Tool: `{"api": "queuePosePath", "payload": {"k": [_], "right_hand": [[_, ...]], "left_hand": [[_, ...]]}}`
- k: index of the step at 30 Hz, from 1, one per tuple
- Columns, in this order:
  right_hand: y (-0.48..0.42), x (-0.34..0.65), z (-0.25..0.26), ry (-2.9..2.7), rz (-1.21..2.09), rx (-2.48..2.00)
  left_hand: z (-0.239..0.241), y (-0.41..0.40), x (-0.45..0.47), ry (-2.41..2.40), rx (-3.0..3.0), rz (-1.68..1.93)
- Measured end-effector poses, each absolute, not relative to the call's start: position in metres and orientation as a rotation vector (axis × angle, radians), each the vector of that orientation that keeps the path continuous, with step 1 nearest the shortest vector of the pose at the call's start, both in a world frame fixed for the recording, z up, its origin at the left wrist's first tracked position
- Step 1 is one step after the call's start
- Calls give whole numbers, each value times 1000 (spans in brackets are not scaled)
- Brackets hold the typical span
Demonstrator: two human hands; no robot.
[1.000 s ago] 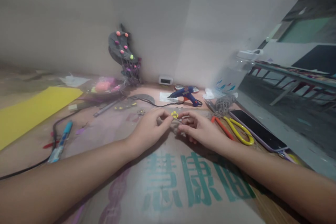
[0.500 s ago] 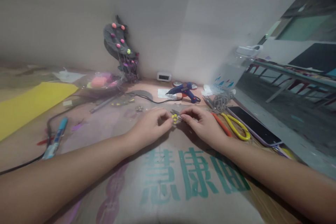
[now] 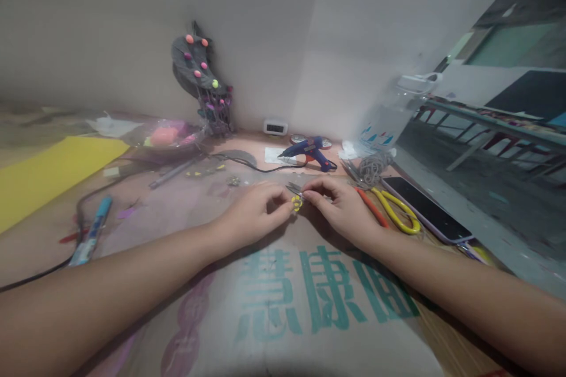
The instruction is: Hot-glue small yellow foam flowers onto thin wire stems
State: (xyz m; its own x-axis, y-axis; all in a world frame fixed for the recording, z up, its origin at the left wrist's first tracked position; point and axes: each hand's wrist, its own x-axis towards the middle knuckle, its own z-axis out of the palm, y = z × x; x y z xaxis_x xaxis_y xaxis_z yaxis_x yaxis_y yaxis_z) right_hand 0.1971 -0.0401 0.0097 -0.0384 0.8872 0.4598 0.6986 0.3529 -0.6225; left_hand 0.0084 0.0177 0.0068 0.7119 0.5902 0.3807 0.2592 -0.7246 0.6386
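Observation:
A small yellow flower-shaped piece [image 3: 296, 204] is pinched between the thumb and finger of my left hand [image 3: 260, 206], above the printed sheet. Close against its right side, my right hand [image 3: 333, 203] has thumb and forefinger pressed together. A tiny pale, shiny bit shows at those fingertips, too small to name. Just beyond the fingers, a pointed metal tip [image 3: 292, 187] lies on the table; I cannot tell what it belongs to. Orange and yellow looped handles [image 3: 400, 212] lie beside my right wrist, partly hidden by it.
A blue glue gun [image 3: 309, 150] lies ahead, its cord running left. Right stand grey yarn [image 3: 372, 169], a phone [image 3: 427, 209] and a clear bottle [image 3: 382, 115]. Left are a blue marker [image 3: 94, 230], yellow sheet [image 3: 57, 177], plastic-wrapped bundle [image 3: 165, 135] and grey moon-shaped decoration [image 3: 190, 65].
The yellow piece has tipped or turned slightly and shows more of its petals. Both hands stay in nearly the same place; the whole view has shifted a little.

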Motion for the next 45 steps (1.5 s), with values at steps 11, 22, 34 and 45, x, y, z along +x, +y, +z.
{"api": "queuePosePath", "payload": {"k": [11, 22, 34, 45], "right_hand": [[-40, 201, 10, -1756, 261, -1300], [-38, 195, 7, -1835, 470, -1335], [-39, 197, 1, -1713, 647, -1328], [-39, 196, 4, -1748, 630, -1356]], "left_hand": [[7, 19, 8, 777, 2126, 813], [5, 20, 8, 755, 2191, 853], [5, 18, 9, 718, 2422, 862], [7, 17, 8, 731, 2449, 838]]}}
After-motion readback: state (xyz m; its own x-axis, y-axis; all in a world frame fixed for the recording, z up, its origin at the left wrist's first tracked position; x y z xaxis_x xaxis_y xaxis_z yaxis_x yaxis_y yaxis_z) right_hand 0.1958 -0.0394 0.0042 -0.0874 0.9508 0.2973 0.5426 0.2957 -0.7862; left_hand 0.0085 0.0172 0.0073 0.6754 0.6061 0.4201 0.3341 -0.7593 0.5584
